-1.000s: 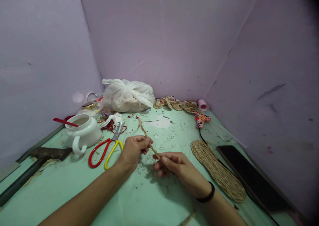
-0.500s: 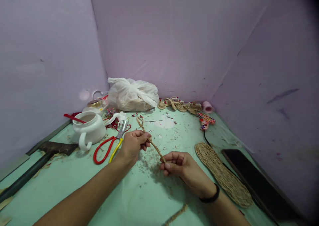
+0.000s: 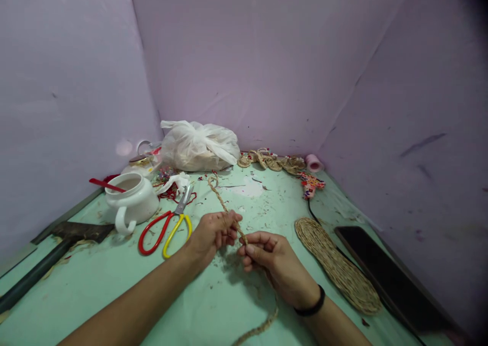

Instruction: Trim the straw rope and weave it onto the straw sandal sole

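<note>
A thin braided straw cord (image 3: 219, 196) runs from a looped far end down through both hands. My left hand (image 3: 214, 234) pinches it between thumb and fingers. Just to the right and nearer, my right hand (image 3: 272, 259), with a black band on its wrist, pinches the same cord. More of the cord curves below my right hand toward the near edge of the view. Scissors (image 3: 178, 213) with one red and one yellow handle lie left of my left hand, blades pointing away.
At left are a white pot (image 3: 133, 198) and a hammer-like tool (image 3: 72, 237). A plastic bag (image 3: 200, 145) and small woven pieces (image 3: 272, 160) sit at the back. A woven sole (image 3: 335, 264), a patterned glue gun (image 3: 311, 183) and a black phone-like slab (image 3: 385, 272) lie right.
My left hand has slid down the cord, closer to my right hand. More cord shows beyond it and below my right hand. The view has shifted slightly.
</note>
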Demonstrator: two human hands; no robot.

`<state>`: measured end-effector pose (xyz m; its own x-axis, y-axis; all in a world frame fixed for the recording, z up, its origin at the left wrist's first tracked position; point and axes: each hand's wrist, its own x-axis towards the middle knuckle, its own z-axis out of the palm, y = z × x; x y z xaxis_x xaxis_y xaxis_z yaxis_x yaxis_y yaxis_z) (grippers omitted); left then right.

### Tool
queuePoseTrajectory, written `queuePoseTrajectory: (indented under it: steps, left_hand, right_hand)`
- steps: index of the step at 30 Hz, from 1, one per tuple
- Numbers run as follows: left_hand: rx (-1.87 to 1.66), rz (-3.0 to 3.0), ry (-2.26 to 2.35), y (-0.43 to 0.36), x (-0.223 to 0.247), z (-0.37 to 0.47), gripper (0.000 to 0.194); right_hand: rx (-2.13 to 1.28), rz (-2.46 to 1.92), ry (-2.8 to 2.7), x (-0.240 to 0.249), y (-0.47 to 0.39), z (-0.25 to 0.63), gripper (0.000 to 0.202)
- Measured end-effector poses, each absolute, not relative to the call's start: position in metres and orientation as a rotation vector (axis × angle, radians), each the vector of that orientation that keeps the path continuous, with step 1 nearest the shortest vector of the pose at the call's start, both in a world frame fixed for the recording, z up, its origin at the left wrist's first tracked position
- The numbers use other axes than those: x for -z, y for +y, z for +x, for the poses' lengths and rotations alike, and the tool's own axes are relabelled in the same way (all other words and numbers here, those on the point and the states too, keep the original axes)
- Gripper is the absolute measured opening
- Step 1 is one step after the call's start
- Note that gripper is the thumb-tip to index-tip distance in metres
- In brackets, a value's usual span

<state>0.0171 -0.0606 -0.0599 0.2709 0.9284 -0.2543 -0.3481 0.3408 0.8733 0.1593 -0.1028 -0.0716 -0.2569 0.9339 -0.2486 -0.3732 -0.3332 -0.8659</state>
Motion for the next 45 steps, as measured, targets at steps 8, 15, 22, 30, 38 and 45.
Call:
queuePoseTrajectory:
  steps: [8, 15, 22, 30, 38, 45]
  left_hand:
    - [-1.091, 0.909, 0.967, -0.058, 0.060, 0.009, 0.020]
    - [-1.132, 0.933, 0.950, -0.052, 0.055, 0.000, 0.019]
    - [-1.165, 0.901, 1.018, -0.049, 0.053, -0.001, 0.024]
    - [-1.119, 0.825, 1.166, -0.051, 0.065, 0.016, 0.022]
    - [-1.091, 0.754, 1.255, -0.037, 0.070, 0.001, 0.021]
    - [-1.116, 0.763, 1.244, -0.035, 0.061, -0.006, 0.025]
  right_hand:
    - [-1.931, -0.946, -0.922, 0.068, -0.102, 0.168, 0.031]
    - [-1.954, -0.938, -0.982, 0.065, -0.100, 0.176, 0.029]
    - [-1.860, -1.008, -1.152, 0.067, -0.101, 0.172, 0.028]
    - [-1.864, -0.828, -1.339, 0.065, -0.114, 0.160, 0.027]
    - [-1.900, -0.904, -1.057, 0.074, -0.108, 0.158, 0.028]
    - [-1.921, -0.947, -0.964, 0.075, -0.106, 0.157, 0.033]
